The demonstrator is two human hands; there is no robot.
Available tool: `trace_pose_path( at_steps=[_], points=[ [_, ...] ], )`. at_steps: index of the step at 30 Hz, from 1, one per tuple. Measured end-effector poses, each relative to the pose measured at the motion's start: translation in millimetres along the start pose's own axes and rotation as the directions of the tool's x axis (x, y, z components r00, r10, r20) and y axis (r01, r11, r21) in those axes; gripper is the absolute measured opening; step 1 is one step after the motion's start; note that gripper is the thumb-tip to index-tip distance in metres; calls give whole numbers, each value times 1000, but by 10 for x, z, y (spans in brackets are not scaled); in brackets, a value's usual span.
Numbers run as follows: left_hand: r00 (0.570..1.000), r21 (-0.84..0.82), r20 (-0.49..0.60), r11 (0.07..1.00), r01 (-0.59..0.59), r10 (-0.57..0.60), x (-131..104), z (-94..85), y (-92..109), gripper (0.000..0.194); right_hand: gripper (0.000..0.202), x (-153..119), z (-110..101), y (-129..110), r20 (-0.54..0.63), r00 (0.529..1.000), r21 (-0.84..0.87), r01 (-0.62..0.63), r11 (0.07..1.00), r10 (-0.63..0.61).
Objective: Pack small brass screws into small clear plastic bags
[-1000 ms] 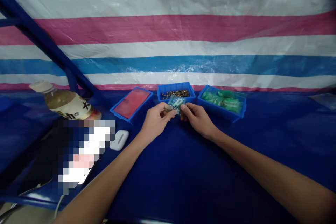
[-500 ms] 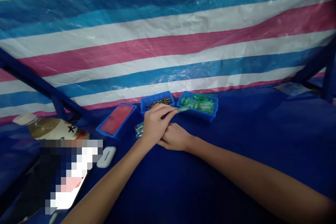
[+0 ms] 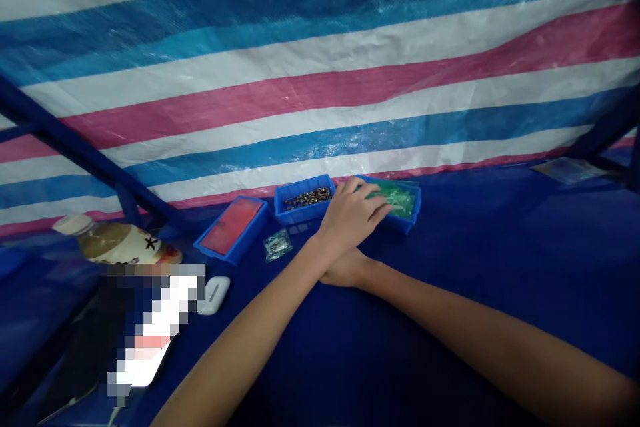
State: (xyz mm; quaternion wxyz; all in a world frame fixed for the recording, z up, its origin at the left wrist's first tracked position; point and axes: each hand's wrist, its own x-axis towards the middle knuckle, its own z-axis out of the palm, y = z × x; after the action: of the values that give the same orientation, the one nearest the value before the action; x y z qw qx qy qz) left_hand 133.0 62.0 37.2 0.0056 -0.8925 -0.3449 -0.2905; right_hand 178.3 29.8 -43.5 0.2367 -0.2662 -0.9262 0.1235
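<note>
My left hand [image 3: 353, 210] reaches over the near left part of a blue bin of green packets [image 3: 403, 199], fingers spread; no held item shows. My right hand [image 3: 347, 268] lies beneath my left wrist, its fingers hidden. Left of my hands, a second blue bin holds small metal parts [image 3: 313, 197]. A third, tilted blue bin holds a flat red item [image 3: 234, 223]. On the table in front of the bins lies a small clear packet [image 3: 277, 245].
At the left are a bottle [image 3: 123, 241] on its side, a white case [image 3: 215, 295] and a partly pixelated phone [image 3: 150, 353]. A striped sheet [image 3: 320, 93] hangs behind the blue table [image 3: 475, 247]. A flat clear bag [image 3: 570, 171] lies at the back right.
My left hand has moved right to the green packets and spread its fingers; the green item it pinched no longer shows. The small clear packet is now uncovered. The view has shifted slightly.
</note>
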Motion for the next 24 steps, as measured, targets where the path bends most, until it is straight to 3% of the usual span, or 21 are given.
trace_pose_path(
  at_steps=[3, 7, 9, 13, 17, 21, 24],
  points=[
    [984, -25, -163, 997, 67, -70, -203, -218, -23, 25, 42, 47, -53, -18, -46, 995, -20, 84, 996, -85],
    [934, 38, -277, 968, 246, -227, -715, -499, -245, 22, 34, 110, -157, -57, -11, 992, -103, -125, 987, 124],
    [934, 163, -230, 936, 313, -272, -1012, -601, -382, 21, 40, 121, -197, -89, -35, 974, -159, -226, 961, 223],
    [906, 341, -46, 846, 409, -420, -1408, -681, -523, 22, 46, 113, -221, -134, -104, 957, -189, -287, 939, 271],
    [856, 324, 63, 822, 468, -512, -1459, -607, -481, 29, 45, 101, -201, -124, -103, 956, -168, -288, 943, 273],
    [878, 204, 94, 872, 444, -469, -1420, -524, -413, 15, 40, 103, -198, -105, -120, 946, -74, -310, 948, 300],
    [882, -11, 36, 883, 470, -470, -1412, -520, -404, 21, 35, 120, -233, -111, -143, 923, 130, -340, 931, 357]
  ],
)
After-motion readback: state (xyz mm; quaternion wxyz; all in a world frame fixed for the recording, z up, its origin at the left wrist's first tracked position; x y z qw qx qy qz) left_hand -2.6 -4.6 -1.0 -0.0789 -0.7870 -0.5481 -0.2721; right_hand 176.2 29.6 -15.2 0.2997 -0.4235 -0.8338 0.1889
